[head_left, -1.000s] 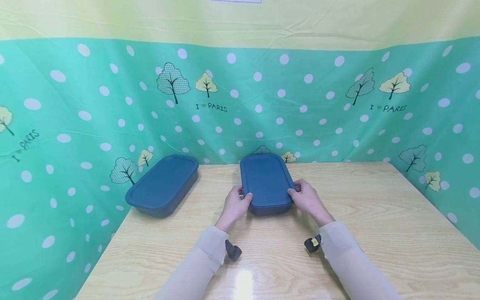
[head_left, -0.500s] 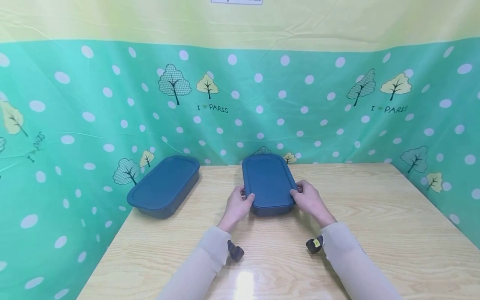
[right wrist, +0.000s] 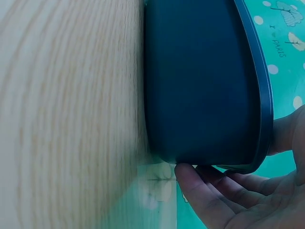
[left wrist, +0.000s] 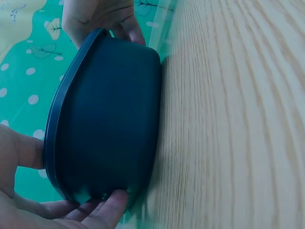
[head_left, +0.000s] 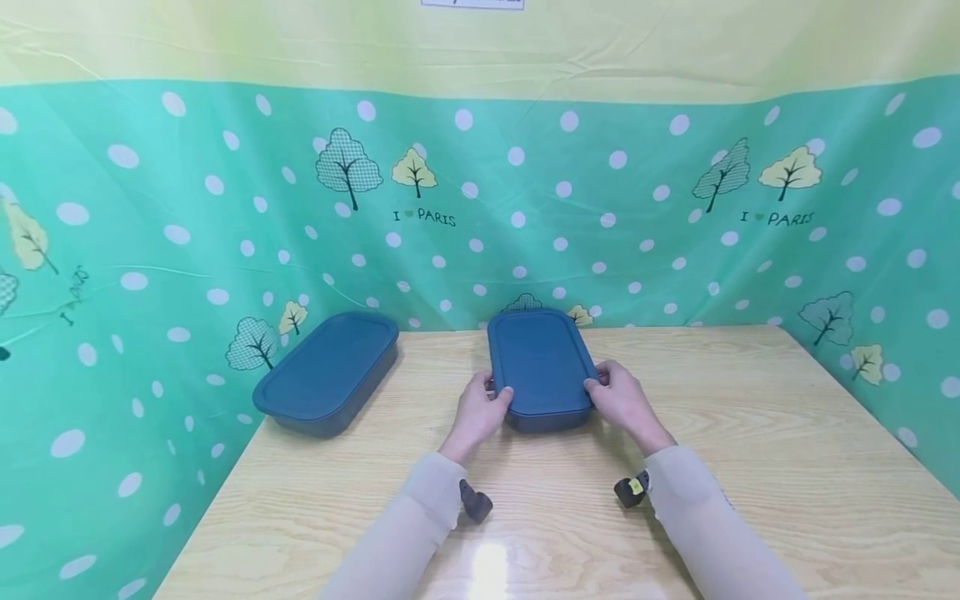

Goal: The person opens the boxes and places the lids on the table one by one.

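Observation:
A dark blue lidded food container (head_left: 542,358) sits on the table near the back edge, between both hands. My left hand (head_left: 481,410) grips its left side, thumb on the lid's rim and fingers against the side wall, as the left wrist view shows. On the opposite side my right hand (head_left: 624,402) holds it likewise, the thumb over the lid and the fingertips (right wrist: 188,179) under the rim against the wall. The lid (head_left: 538,354) lies flat on top. In the left wrist view, the container's near end (left wrist: 107,109) faces the camera.
A second dark blue lidded container (head_left: 330,371) stands at an angle at the table's left edge. The pale wooden table (head_left: 750,433) ends at a green, dotted cloth (head_left: 637,183) behind and along both sides.
Over the last second the held container and both hands have shifted slightly to the right. The grip looks the same, and the second container stays in its place.

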The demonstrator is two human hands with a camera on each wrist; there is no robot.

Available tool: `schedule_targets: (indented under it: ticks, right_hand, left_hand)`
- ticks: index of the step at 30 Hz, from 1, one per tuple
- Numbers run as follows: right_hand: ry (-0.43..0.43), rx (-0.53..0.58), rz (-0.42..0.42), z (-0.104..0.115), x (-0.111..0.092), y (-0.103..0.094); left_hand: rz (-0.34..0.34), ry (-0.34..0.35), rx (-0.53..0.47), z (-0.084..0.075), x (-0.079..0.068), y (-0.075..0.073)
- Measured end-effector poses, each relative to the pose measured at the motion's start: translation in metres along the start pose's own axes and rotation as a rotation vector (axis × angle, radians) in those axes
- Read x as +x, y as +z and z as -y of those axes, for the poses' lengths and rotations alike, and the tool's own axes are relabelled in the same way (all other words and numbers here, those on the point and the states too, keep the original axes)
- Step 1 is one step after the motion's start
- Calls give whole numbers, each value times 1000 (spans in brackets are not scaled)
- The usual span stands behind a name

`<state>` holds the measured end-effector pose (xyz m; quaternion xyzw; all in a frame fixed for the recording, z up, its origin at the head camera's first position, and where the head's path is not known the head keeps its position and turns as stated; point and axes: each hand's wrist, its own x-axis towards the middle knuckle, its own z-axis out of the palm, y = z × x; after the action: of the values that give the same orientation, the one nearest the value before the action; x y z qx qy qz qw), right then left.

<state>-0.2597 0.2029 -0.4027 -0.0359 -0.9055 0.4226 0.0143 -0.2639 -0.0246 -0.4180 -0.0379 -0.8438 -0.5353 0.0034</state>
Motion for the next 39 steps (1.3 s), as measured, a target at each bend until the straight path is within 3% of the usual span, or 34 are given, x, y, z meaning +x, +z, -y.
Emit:
schedule_targets:
  ticks: [11,27,39]
  right_hand:
    - [12,-12,-3,-3,0,-3]
    - [15,-14,-19,-4,1,-6]
    - [24,-11,-31,-5,0,-6]
  left_hand:
    - [-1,-25,-25,-7,-3,3]
    - [-14,-23,-4,-7,0,9]
    - [-21,-24,-46,-7,1,12]
